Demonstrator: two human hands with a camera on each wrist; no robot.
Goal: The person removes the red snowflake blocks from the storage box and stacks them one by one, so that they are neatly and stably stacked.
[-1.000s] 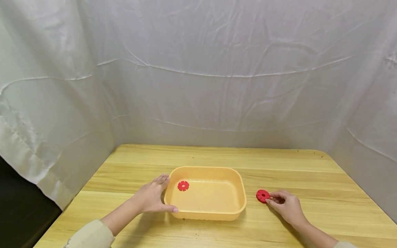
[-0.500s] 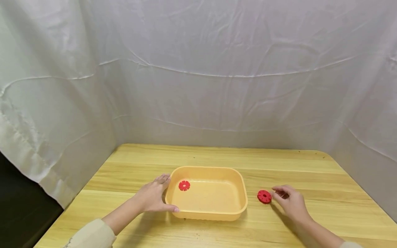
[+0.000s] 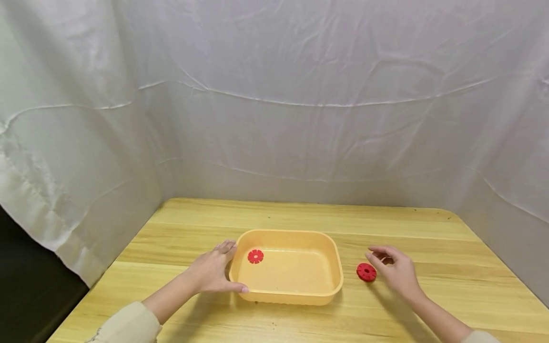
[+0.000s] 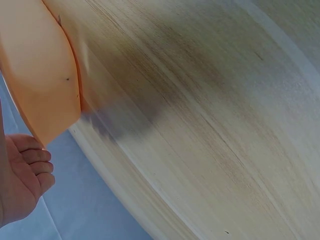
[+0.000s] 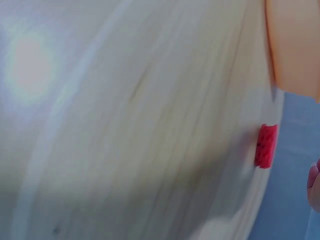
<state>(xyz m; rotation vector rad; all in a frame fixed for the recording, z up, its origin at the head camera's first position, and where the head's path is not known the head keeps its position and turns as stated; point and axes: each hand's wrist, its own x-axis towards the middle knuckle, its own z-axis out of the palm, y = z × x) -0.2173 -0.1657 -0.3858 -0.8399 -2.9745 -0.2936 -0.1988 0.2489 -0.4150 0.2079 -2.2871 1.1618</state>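
Note:
A yellow-orange plastic tub (image 3: 296,299) stands on the table; in the left wrist view the tub (image 4: 42,75) shows its outer wall. My left hand (image 3: 212,271) holds the tub's left end, thumb on the front rim and fingers along the far-left side. One red notched building disc (image 3: 255,257) lies flat inside, toward the left back. Right of the tub, more red notched discs (image 3: 366,272) are stacked on the tabletop; the stack (image 5: 266,146) appears edge-on in the right wrist view. My right hand (image 3: 396,271) hovers just right of this stack, thumb and index finger apart, holding nothing.
The wooden table (image 3: 450,267) has a light grain and rounded back corners. Pale cloth (image 3: 300,143) hangs behind it and along both sides. A dark area (image 3: 34,281) shows at the lower left.
My right hand has let go of the red disc stack, drawn back, then risen slightly above it with fingers parting. The stack stays on the table. My left hand keeps its hold on the tub.

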